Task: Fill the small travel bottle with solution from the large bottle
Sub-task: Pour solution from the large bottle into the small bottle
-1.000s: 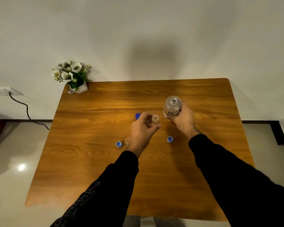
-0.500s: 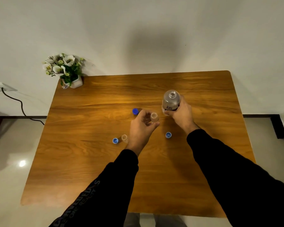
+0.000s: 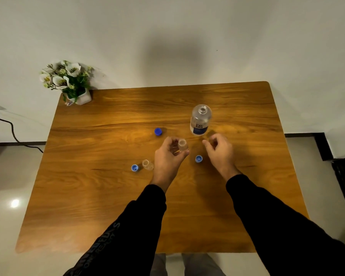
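The large clear bottle point(image 3: 200, 120) with a blue label stands upright and uncapped on the wooden table point(image 3: 108, 196). My left hand point(image 3: 168, 156) holds a small clear travel bottle point(image 3: 182, 145), open at the top, between thumb and fingers. Just below the large bottle, my right hand point(image 3: 220, 151) hovers with loosely curled fingers, holding nothing and apart from the bottle. A small blue cap point(image 3: 198, 158) lies between my hands. A second small clear bottle point(image 3: 147, 164) stands to the left of my left hand.
A larger blue cap point(image 3: 158, 131) lies left of the large bottle. Another small blue cap point(image 3: 134, 167) sits beside the second small bottle. A white pot of flowers point(image 3: 76, 90) stands at the far left corner. A cable point(image 3: 10, 128) runs along the floor on the left.
My right hand has let go of the large bottle and drawn back toward me. The large bottle now stands alone on the table. My left hand still holds the small bottle.
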